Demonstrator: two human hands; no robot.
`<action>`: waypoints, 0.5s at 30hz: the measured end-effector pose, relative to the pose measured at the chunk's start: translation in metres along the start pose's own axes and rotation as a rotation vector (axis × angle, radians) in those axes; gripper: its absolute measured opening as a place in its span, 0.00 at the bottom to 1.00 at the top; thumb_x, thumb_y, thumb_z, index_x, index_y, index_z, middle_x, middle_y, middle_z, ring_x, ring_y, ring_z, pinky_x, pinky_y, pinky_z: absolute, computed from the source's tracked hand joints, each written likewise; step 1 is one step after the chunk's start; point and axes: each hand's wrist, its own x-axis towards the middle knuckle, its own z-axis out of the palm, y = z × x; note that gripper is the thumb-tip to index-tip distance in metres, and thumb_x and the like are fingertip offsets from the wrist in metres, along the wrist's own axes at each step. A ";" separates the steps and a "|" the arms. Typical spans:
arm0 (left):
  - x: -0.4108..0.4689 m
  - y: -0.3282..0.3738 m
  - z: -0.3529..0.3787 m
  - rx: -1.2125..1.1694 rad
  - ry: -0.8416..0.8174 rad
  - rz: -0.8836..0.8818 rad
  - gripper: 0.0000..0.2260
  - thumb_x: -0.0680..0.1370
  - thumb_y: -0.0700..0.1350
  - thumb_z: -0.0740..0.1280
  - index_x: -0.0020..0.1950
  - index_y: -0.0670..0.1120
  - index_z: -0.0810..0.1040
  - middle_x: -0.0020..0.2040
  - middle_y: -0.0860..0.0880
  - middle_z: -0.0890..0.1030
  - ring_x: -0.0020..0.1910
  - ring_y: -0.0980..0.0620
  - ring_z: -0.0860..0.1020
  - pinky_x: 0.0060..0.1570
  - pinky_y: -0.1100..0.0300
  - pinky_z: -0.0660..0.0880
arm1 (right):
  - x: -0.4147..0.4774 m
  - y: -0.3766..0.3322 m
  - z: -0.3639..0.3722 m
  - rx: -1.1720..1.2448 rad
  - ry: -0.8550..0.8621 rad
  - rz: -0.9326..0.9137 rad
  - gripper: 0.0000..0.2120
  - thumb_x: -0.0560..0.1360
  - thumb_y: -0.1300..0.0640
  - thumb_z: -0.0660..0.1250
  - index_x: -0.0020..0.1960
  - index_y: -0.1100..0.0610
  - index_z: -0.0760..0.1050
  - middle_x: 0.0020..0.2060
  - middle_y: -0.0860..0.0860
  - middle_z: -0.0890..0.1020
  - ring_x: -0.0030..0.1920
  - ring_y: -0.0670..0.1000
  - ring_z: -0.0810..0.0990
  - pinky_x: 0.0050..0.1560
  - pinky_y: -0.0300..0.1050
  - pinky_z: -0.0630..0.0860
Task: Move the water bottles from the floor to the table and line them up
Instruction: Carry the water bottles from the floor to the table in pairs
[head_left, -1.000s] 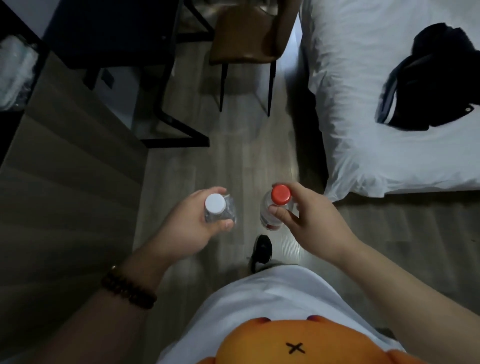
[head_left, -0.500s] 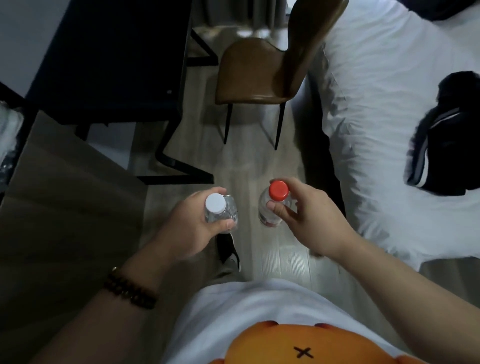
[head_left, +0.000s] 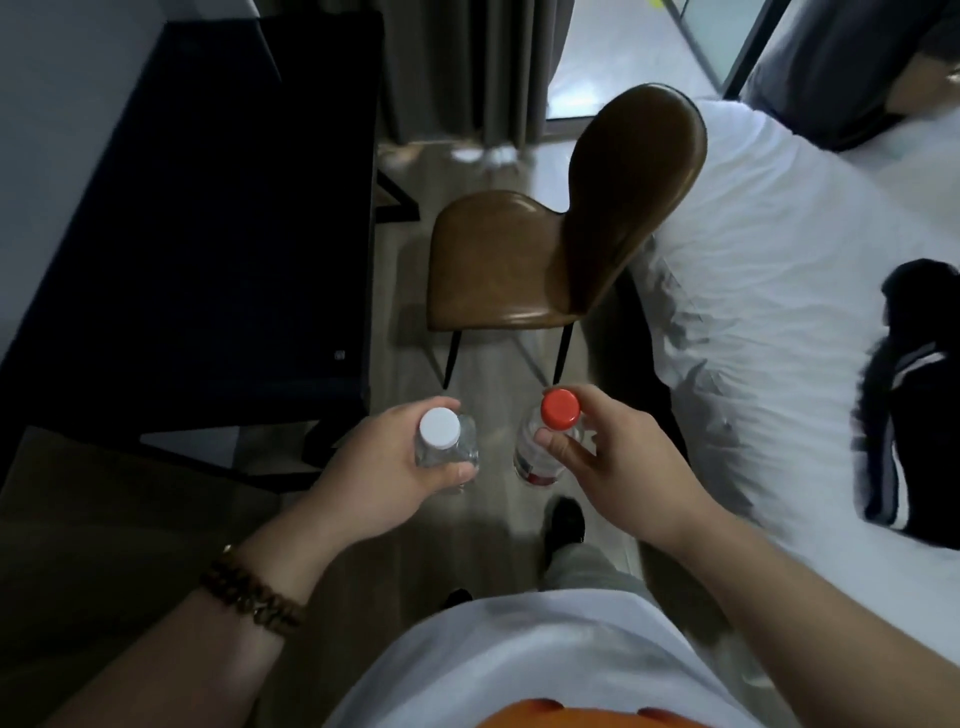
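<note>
My left hand (head_left: 382, 470) grips a clear water bottle with a white cap (head_left: 439, 428) around its shoulder, upright in front of my body. My right hand (head_left: 621, 475) holds a second clear bottle with a red cap (head_left: 560, 409) by the neck, a short gap to the right of the first. Both bottles hang above the wooden floor, seen from the top. The dark table (head_left: 218, 218) stands ahead on the left, its near right corner just beyond my left hand.
A brown leather chair (head_left: 524, 265) stands straight ahead between the table and a bed with white sheets (head_left: 769, 291) on the right. A dark garment (head_left: 919, 405) lies on the bed. A wooden panel (head_left: 104, 519) fills the lower left. Curtains and a window are at the back.
The view has tilted up and moved forward: the chair and table have come nearer and lower in frame. Both hands keep the same hold on their bottles.
</note>
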 end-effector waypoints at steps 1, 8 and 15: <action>0.013 0.001 -0.005 -0.007 0.010 -0.002 0.31 0.69 0.53 0.81 0.70 0.57 0.76 0.60 0.61 0.81 0.58 0.63 0.78 0.62 0.57 0.77 | 0.016 0.001 -0.002 -0.004 -0.006 -0.010 0.17 0.79 0.42 0.66 0.65 0.46 0.73 0.54 0.44 0.83 0.53 0.48 0.81 0.54 0.54 0.79; 0.114 0.008 -0.027 -0.103 0.150 -0.105 0.32 0.69 0.50 0.81 0.71 0.55 0.75 0.58 0.62 0.81 0.57 0.67 0.78 0.58 0.67 0.75 | 0.155 0.023 -0.025 -0.012 -0.101 -0.158 0.17 0.80 0.41 0.66 0.67 0.43 0.71 0.53 0.42 0.81 0.49 0.46 0.80 0.48 0.49 0.78; 0.180 0.031 -0.046 -0.182 0.374 -0.250 0.29 0.66 0.52 0.82 0.62 0.63 0.73 0.54 0.65 0.80 0.53 0.67 0.79 0.45 0.70 0.77 | 0.284 0.029 -0.060 -0.065 -0.300 -0.281 0.18 0.79 0.40 0.65 0.68 0.40 0.69 0.56 0.40 0.79 0.53 0.44 0.78 0.49 0.43 0.74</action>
